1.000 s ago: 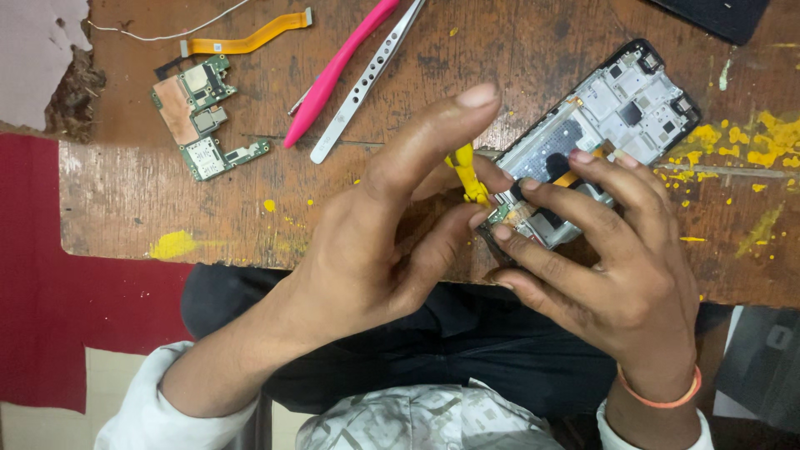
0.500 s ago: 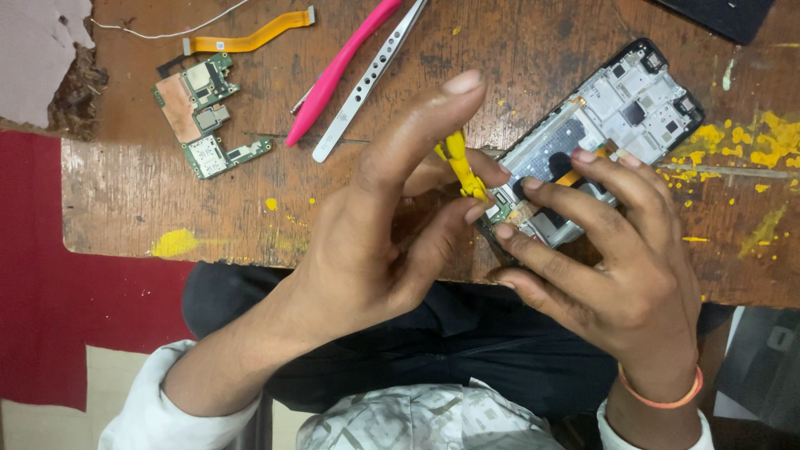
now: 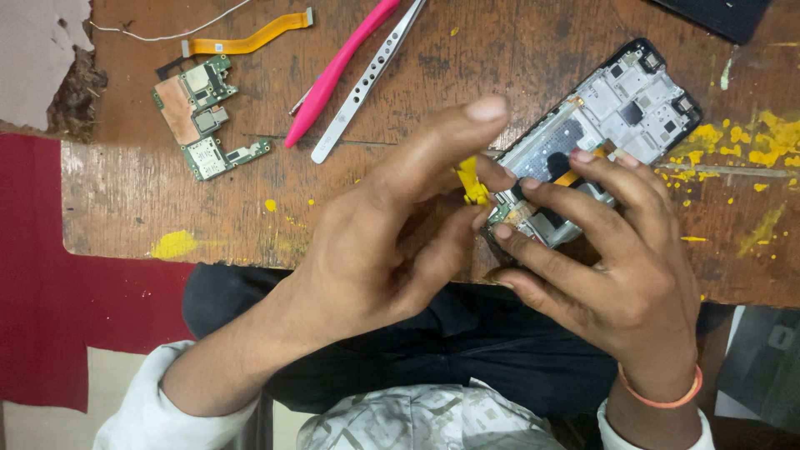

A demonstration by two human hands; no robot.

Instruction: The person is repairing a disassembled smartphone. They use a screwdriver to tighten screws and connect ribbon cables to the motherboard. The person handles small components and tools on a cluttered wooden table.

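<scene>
An opened phone frame lies tilted on the worn wooden table, its inner parts showing. My right hand grips the frame's near end, fingers spread over it. My left hand pinches a small yellow tool between thumb and fingers, its tip at a small green board at the frame's near end. The left index finger sticks up.
A green circuit board lies at the left, an orange flex cable behind it. A pink pry tool and metal tweezers rest at the back centre. Yellow paint marks the table's right part. A dark object sits at the far right corner.
My left hand has shifted slightly, with the index finger tilting a little. The yellow tool stays at the frame's near end, and my right hand keeps its grip.
</scene>
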